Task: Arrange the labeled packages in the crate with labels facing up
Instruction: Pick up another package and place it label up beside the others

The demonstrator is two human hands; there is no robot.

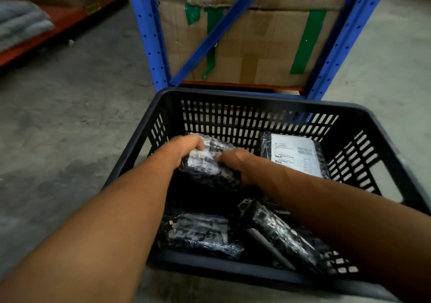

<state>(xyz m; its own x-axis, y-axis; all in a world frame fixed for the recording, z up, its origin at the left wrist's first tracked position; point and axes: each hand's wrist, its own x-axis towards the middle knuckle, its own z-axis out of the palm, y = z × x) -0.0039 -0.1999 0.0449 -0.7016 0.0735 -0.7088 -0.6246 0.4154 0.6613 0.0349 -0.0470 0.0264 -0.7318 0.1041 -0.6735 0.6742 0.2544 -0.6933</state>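
A black slotted crate (235, 94) stands on the floor in front of me. Both my hands are inside it, holding one black wrapped package (207, 165) at the back left; part of its white label shows between my fingers. My left hand (184, 147) grips its left end and my right hand (235, 162) grips its right side. A second package (295, 154) lies flat at the back right with its white label facing up. Two more black packages lie near the front: one (200, 234) flat on the left, one (277, 230) tilted on the right.
A blue metal rack (149, 34) with taped cardboard boxes (254, 43) stands right behind the crate. An orange low shelf (58, 22) with folded grey cloth (21, 22) is at the far left. Concrete floor (70, 116) surrounds the crate.
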